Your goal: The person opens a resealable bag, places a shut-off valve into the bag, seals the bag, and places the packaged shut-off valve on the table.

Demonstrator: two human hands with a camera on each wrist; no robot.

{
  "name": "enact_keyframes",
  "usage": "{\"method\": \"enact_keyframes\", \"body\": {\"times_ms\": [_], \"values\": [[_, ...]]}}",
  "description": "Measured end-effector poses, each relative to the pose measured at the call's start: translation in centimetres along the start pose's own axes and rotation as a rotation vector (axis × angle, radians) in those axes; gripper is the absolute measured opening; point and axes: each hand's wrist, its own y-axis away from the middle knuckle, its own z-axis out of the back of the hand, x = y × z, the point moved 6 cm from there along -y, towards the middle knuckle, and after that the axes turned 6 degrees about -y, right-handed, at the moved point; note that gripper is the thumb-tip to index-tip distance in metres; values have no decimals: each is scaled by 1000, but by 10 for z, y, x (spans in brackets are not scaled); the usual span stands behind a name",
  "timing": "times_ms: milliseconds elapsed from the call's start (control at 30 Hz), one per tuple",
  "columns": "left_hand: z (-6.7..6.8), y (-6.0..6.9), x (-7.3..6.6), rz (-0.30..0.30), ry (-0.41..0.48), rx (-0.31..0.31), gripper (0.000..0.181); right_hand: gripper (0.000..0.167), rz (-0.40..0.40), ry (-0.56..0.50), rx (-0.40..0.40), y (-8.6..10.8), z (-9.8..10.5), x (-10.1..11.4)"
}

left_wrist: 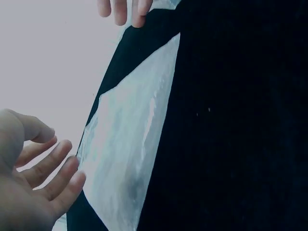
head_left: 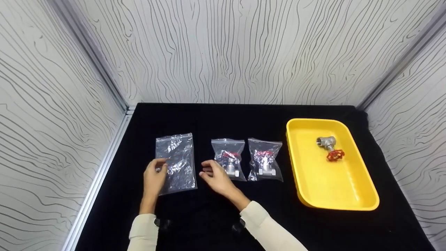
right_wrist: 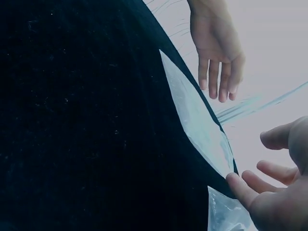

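A flat clear zip bag (head_left: pixel 181 164) lies on the black cloth, with no valve visible in it. My left hand (head_left: pixel 154 176) is over its left side, fingers loosely bent and apart from the thumb; contact with the plastic cannot be told. In the left wrist view, that hand (left_wrist: pixel 41 173) shows spread fingers beside the bag (left_wrist: pixel 132 130). My right hand (head_left: pixel 218 179) hovers between this bag and a bagged valve (head_left: pixel 230 169), its fingers relaxed with nothing between them. A second bagged valve (head_left: pixel 266 167) with a red handwheel lies to the right.
On the right stands a yellow tray (head_left: pixel 332 204) holding a loose metal valve (head_left: pixel 327 142) with a red handwheel (head_left: pixel 335 155). Wood-grain panels (head_left: pixel 223 52) enclose the black-covered table (head_left: pixel 216 219) at the back and both sides.
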Motion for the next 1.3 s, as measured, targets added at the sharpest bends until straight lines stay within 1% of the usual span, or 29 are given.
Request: {"method": "enact_keyframes", "body": {"times_ms": [133,267,400,567,733,800,900,1133,1200,1300], "values": [[4,-1,8,15,-19,-30,27,37,-17,15,26,-3,-8,-3],[4,-1,15,43,-17,-41,33,40,-28,67,28,-7,-15,-7],[4,-1,22,98,-15,-27,40,41,-48,117,27,-14,-20,-10],[4,1,28,182,-2,15,47,41,-91,92,17,-18,-25,-15],[3,3,32,228,7,20,48,38,-120,72,-9,-19,-24,-20],[3,4,33,236,-2,22,47,37,-125,49,-14,-20,-23,-21],[2,4,34,229,-13,15,46,38,-118,16,-15,-20,-22,-24],[5,4,34,192,-32,-16,43,41,-101,0,-13,-19,-22,-26],[5,5,35,190,-29,-18,41,40,-101,-16,-10,-19,-21,-26],[6,5,35,199,-16,-16,38,36,-96,-10,-18,-19,-21,-27]]}}
